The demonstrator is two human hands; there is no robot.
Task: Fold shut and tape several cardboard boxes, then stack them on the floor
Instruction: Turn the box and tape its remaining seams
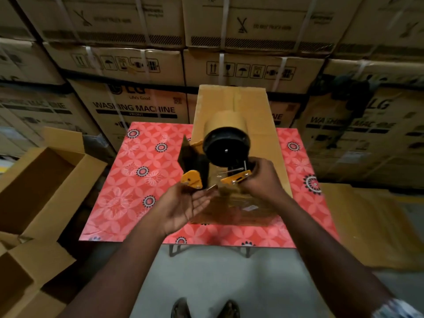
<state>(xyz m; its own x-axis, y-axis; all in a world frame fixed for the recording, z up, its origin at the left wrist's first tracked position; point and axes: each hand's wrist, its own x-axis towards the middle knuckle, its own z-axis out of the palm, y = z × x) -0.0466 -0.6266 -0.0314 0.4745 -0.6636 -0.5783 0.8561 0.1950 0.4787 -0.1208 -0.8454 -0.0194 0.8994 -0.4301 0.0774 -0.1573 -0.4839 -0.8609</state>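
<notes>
Cardboard box [231,99]: it lies on the table [142,180], which is covered with a red patterned cloth, and its long side runs away from us. We judge the top flaps to be folded down, since a centre seam shows at the far end.

The right hand [261,180] grips the tape dispenser [226,150] at its handle with curled fingers. It holds the tool raised above the near half of the box, with the roll side facing us. We take this hold as a preparation for laying tape along the seam.

The left hand [185,205] is palm up with straight fingers, just beside the orange end of the dispenser. A brownish, see-through tape strip [229,203] spans the gap between the two hands. We judge that the left hand is guiding or freeing the loose end.

Limits of view:
- The hands, the tool and the tape hide the near end of the box and its seam there.
- We cannot tell whether the tape sticks to the left fingertips or to the box.
- The dispenser's blade is not clearly visible.
- The open boxes [39,187] on the floor at our left are cut off by the frame edge.
</notes>
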